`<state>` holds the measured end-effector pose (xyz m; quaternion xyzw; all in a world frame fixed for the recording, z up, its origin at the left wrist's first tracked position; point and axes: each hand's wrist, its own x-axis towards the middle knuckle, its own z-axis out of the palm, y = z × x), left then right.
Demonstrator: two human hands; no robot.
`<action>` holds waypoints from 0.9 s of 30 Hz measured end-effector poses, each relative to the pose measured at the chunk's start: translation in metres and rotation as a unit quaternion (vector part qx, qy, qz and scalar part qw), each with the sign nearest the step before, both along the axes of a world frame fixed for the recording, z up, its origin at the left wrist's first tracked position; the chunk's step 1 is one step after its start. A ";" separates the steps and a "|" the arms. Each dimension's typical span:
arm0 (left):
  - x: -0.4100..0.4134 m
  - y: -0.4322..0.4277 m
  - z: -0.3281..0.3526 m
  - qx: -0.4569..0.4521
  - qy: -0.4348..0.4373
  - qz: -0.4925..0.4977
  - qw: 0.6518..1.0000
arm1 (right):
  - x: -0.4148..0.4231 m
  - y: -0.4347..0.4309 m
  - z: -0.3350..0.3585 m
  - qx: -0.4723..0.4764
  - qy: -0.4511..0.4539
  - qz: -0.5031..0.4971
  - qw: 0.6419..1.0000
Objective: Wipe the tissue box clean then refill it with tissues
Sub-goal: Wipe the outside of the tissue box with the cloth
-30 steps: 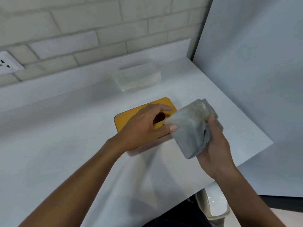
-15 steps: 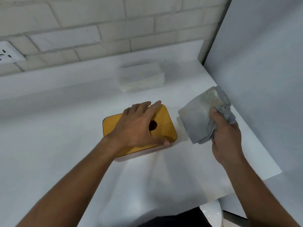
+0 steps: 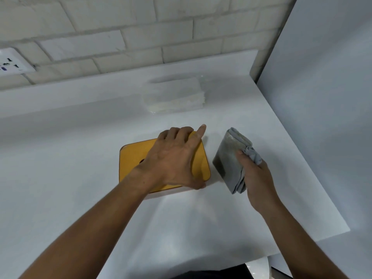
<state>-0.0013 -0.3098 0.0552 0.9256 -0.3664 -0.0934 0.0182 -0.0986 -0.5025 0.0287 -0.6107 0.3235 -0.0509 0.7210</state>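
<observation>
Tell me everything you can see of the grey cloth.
The grey cloth is soft-looking fabric folded into a thick, oblong pad of several layers, paler and yellowish near its top end. It is held tilted, long side up. The right hand grips its right edge, fingers curled round a bunched corner. It is just right of the tissue box, apart from it; whether it touches the counter cannot be told.
</observation>
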 end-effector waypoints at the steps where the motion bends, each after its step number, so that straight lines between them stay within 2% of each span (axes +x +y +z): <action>1: 0.000 0.004 0.004 -0.018 0.005 0.005 1.000 | -0.001 0.002 0.003 0.000 -0.004 0.002 1.000; 7: 0.008 0.043 0.032 -0.199 0.025 0.039 0.979 | 0.005 0.012 0.030 -0.026 -0.036 -0.001 0.999; 14: 0.004 0.088 0.019 -0.392 0.097 0.019 0.915 | 0.006 0.039 0.058 -0.008 -0.105 -0.006 0.994; 19: 0.000 0.105 0.013 -0.450 0.110 0.004 0.886 | 0.004 0.064 0.073 -0.037 -0.159 0.038 0.986; 23: 0.008 0.113 0.007 -0.467 0.113 0.000 0.877 | 0.010 0.093 0.085 -0.094 -0.155 0.065 0.981; 27: 0.019 0.122 0.004 -0.467 0.137 0.006 0.873 | 0.019 0.108 0.090 -0.099 -0.153 0.084 0.980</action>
